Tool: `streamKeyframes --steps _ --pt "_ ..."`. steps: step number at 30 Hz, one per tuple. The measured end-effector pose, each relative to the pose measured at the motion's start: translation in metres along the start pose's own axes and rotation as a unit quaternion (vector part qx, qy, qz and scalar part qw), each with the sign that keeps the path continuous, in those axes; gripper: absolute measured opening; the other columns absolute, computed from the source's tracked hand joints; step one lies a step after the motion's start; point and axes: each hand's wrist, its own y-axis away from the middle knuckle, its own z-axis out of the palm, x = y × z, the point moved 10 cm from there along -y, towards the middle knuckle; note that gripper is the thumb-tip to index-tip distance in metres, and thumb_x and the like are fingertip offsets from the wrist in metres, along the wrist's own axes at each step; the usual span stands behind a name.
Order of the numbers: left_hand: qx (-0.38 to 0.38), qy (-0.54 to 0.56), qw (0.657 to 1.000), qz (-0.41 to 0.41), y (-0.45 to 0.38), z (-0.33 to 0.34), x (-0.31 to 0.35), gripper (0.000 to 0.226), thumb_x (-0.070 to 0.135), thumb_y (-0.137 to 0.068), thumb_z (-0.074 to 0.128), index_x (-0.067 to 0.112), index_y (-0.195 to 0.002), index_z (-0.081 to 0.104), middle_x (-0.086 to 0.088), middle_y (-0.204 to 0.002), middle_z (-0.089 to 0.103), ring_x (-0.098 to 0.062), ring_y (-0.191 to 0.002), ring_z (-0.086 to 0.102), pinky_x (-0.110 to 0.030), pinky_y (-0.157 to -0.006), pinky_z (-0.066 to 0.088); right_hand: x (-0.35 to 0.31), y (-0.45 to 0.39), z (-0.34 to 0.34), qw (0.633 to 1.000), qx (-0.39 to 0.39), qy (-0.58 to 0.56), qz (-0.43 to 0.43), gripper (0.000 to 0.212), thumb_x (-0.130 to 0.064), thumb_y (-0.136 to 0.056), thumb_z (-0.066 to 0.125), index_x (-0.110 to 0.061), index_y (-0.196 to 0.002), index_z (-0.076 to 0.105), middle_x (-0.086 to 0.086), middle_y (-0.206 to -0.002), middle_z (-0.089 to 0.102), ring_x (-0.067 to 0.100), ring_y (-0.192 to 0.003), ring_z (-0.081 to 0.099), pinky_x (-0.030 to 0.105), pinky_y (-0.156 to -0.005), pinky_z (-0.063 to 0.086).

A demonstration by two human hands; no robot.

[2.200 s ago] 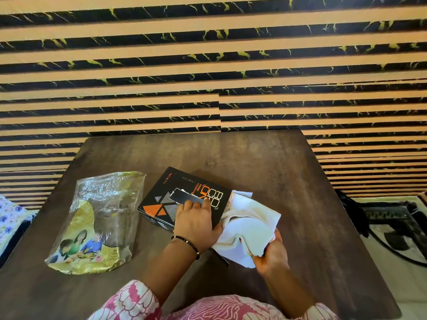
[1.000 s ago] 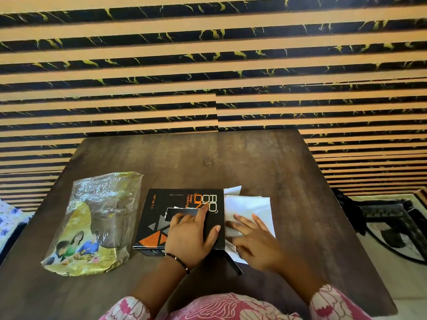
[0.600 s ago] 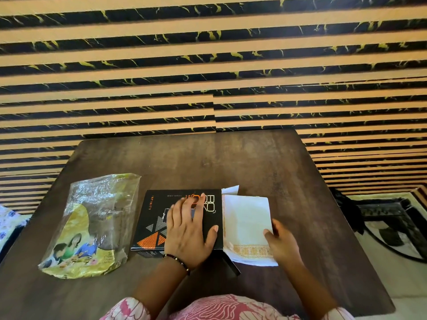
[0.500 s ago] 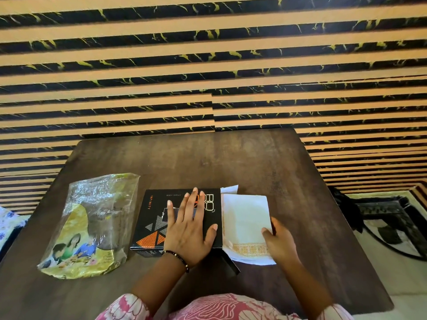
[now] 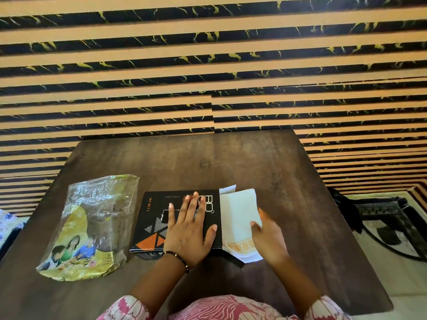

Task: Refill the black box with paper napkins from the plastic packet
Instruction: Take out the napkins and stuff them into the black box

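Left hand point(image 5: 188, 229) flattened since, dark table point(image 5: 254, 162), striped wall point(image 5: 208, 65)

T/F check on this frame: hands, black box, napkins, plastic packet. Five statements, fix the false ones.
1. The left hand lies flat on the black box. True.
2. The napkins stick out of the box's right end. True.
3. The plastic packet lies right of the box. False: it lies to the left, apart from it.
4. The right hand rests on the packet. False: it is at the napkins' right edge.
5. The box stands upright on the table. False: it lies flat.
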Motion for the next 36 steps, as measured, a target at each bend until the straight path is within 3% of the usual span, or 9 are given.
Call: streamKeyframes --steps 3,7,9,14,19,22,28,34,36 --pt "0.0 0.003 1.0 -0.001 0.0 0.002 0.0 0.076 0.059 -0.081 0.002 0.019 -0.146 0.001 -0.003 -0.156 -0.007 -0.021 -0.143 -0.011 -0.047 -0.108 -0.02 0.014 -0.008 0.001 0.999 -0.022 -0.004 0.042 0.039 -0.018 -0.097 0.038 -0.016 -0.136 0.04 0.004 -0.137 0.051 0.024 -0.121 0.051 0.033 -0.095 0.044" --pt "0.02 0.007 1.0 0.0 0.002 0.002 -0.001 0.07 0.056 -0.086 0.019 0.016 -0.143 0.025 -0.007 -0.154 0.02 -0.026 -0.142 0.016 -0.051 -0.114 -0.007 0.025 -0.013 0.004 0.995 -0.032 -0.015 0.093 0.038 -0.014 -0.095 0.039 -0.014 -0.132 0.039 0.007 -0.133 0.05 0.026 -0.12 0.049 0.037 -0.094 0.045" --pt "0.023 0.002 1.0 0.001 0.001 0.002 0.0 0.069 0.055 -0.086 0.021 0.015 -0.142 0.028 -0.008 -0.153 0.024 -0.027 -0.141 0.019 -0.053 -0.114 -0.002 0.022 -0.014 0.012 0.994 -0.037 -0.028 0.101 0.039 -0.012 -0.092 0.038 -0.015 -0.131 0.038 0.007 -0.129 0.051 0.025 -0.114 0.051 0.038 -0.09 0.047" --pt "0.012 0.02 1.0 -0.003 0.0 0.0 -0.001 0.076 0.058 -0.082 0.007 0.017 -0.146 0.014 -0.005 -0.157 0.005 -0.024 -0.144 0.0 -0.048 -0.111 -0.009 0.005 -0.01 0.036 0.99 -0.093 -0.087 0.059 0.041 -0.009 -0.094 0.037 -0.025 -0.131 0.031 -0.006 -0.116 0.046 0.013 -0.102 0.044 0.031 -0.085 0.041" --pt "0.009 0.024 1.0 -0.003 0.003 0.0 -0.002 0.079 0.062 -0.08 -0.003 0.02 -0.146 0.003 -0.002 -0.156 -0.005 -0.019 -0.14 -0.014 -0.046 -0.11 -0.016 0.021 -0.014 0.014 0.987 -0.062 -0.118 0.087 0.021 -0.014 -0.091 0.046 -0.02 -0.109 0.055 0.003 -0.109 0.06 0.016 -0.095 0.055 0.038 -0.086 0.051" --pt "0.014 0.022 1.0 0.0 0.003 0.002 -0.001 0.085 0.066 -0.078 -0.013 0.019 -0.146 0.006 -0.002 -0.156 -0.002 -0.02 -0.141 -0.011 -0.047 -0.11 -0.013 0.03 -0.017 0.005 0.986 -0.033 -0.124 0.105 0.01 -0.014 -0.087 0.052 -0.016 -0.092 0.061 0.007 -0.101 0.066 0.019 -0.092 0.061 0.044 -0.086 0.054" --pt "0.005 0.02 1.0 0.005 0.004 0.003 0.001 0.078 0.06 -0.081 0.001 0.018 -0.146 0.005 -0.003 -0.156 -0.005 -0.021 -0.139 -0.016 -0.047 -0.11 -0.015 0.017 -0.022 0.013 0.988 -0.038 -0.08 0.125 0.013 -0.013 -0.089 0.051 -0.017 -0.079 0.058 0.005 -0.092 0.064 0.02 -0.084 0.06 0.035 -0.074 0.052" --pt "0.005 0.021 1.0 0.0 0.003 0.004 -0.001 0.078 0.06 -0.081 0.002 0.018 -0.146 0.006 -0.004 -0.156 -0.005 -0.023 -0.143 -0.01 -0.047 -0.11 -0.014 0.008 -0.02 0.038 0.983 -0.061 -0.115 0.129 0.007 -0.015 -0.088 0.058 -0.016 -0.095 0.056 0.005 -0.101 0.062 0.021 -0.09 0.059 0.031 -0.07 0.052" --pt "0.016 0.017 1.0 -0.001 0.003 0.004 -0.002 0.075 0.059 -0.084 0.008 0.016 -0.145 0.015 -0.006 -0.156 0.005 -0.025 -0.143 0.0 -0.049 -0.111 -0.006 0.007 -0.017 0.041 0.976 -0.085 -0.155 0.131 0.005 -0.013 -0.089 0.057 -0.016 -0.092 0.054 0.001 -0.095 0.06 0.016 -0.084 0.058 0.026 -0.063 0.05"
